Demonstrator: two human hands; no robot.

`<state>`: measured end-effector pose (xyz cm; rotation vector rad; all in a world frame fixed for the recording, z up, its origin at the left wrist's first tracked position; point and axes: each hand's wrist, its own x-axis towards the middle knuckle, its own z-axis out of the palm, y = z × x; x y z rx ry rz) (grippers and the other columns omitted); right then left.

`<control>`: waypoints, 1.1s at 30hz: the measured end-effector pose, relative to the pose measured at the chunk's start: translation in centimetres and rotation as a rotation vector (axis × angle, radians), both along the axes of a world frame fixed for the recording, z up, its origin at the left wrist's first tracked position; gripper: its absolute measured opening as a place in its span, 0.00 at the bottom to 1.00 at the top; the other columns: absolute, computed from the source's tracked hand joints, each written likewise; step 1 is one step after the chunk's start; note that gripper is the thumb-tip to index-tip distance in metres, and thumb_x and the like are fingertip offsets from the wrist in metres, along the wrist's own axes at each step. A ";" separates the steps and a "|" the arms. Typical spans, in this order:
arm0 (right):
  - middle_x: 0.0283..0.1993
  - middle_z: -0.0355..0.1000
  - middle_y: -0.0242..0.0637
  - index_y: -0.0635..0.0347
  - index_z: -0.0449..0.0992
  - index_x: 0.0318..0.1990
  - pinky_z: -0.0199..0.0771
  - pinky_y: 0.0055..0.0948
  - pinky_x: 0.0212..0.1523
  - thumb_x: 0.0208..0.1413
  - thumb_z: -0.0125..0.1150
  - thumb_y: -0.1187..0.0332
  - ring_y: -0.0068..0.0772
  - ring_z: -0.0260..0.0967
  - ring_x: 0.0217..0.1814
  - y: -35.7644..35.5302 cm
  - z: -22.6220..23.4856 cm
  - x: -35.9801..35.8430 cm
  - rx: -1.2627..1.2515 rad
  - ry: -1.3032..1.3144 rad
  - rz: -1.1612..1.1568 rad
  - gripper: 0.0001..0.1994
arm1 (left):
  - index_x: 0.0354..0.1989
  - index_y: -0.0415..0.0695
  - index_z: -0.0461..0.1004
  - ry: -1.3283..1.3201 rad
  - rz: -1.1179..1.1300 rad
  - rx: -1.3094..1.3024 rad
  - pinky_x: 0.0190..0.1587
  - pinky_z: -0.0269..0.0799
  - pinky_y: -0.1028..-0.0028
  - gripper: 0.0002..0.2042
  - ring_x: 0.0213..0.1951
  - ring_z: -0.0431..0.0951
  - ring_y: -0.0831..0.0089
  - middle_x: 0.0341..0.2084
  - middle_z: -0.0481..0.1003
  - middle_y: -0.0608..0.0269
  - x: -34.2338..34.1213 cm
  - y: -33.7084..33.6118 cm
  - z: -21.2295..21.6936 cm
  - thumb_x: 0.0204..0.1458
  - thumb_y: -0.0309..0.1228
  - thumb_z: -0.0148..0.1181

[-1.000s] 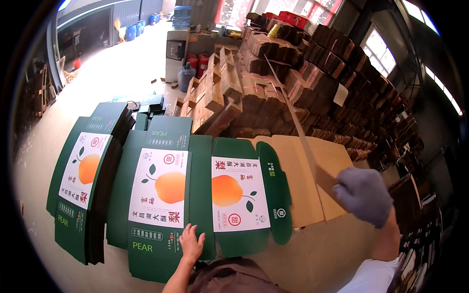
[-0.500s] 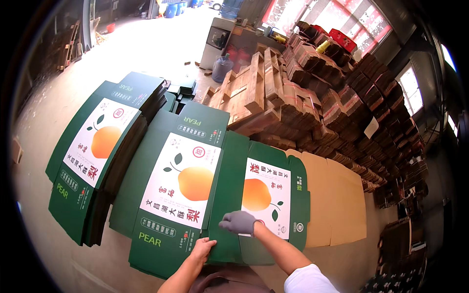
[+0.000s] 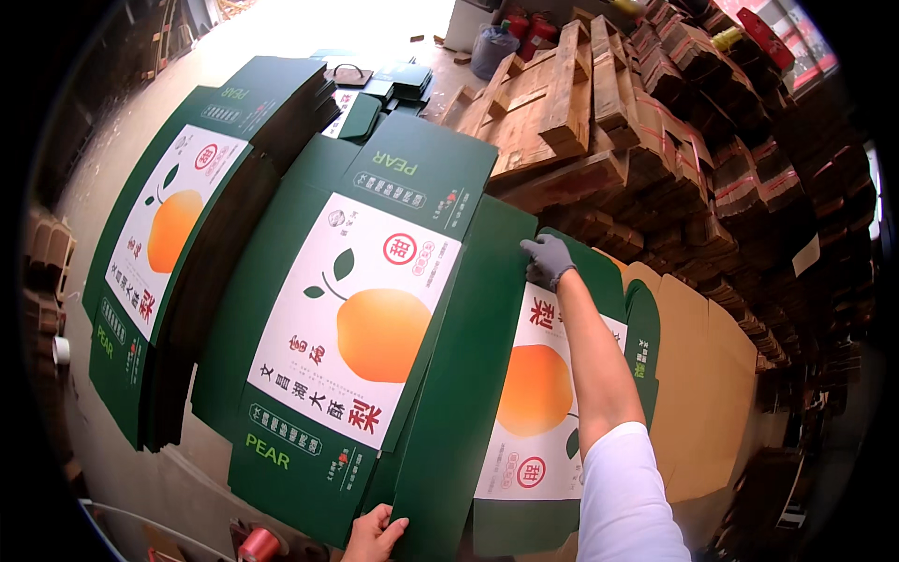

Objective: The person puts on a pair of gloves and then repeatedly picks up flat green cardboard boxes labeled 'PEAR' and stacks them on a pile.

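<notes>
My bare left hand [image 3: 377, 534] pinches the near edge of a green flattened cardboard box [image 3: 466, 375], thumb on top. At that box's far edge, my right hand [image 3: 549, 261] in a grey glove has its fingers curled over the board. The box carries a white panel with an orange pear, partly covered by my right forearm. Just left of it, and touching, lies another green flattened box [image 3: 348, 318] with a larger pear print. Plain brown cardboard [image 3: 698, 375] shows beyond the right side.
A thick stack of green flattened boxes [image 3: 169, 211] stands at the left. Wooden pallets [image 3: 543, 94] and tied brown cardboard bundles [image 3: 721, 178] fill the far right. A water jug [image 3: 491, 51] stands at the back. A red spool [image 3: 258, 544] sits near the lower edge.
My right hand has moved away from me, from the box's near part to its far edge. The left hand stays at the near edge. The view has shifted closer.
</notes>
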<state>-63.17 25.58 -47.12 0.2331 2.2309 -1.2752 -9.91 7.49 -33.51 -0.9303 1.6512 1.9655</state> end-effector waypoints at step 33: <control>0.30 0.70 0.28 0.63 0.72 0.44 0.60 0.16 0.18 0.56 0.65 0.66 0.14 0.59 0.20 3.7 3.6 3.9 0.168 0.470 0.068 0.13 | 0.58 0.45 0.70 0.241 -0.260 -0.791 0.35 0.73 0.66 0.28 0.37 0.72 0.61 0.43 0.68 0.57 -0.8 -0.7 -9.9 0.45 0.20 0.65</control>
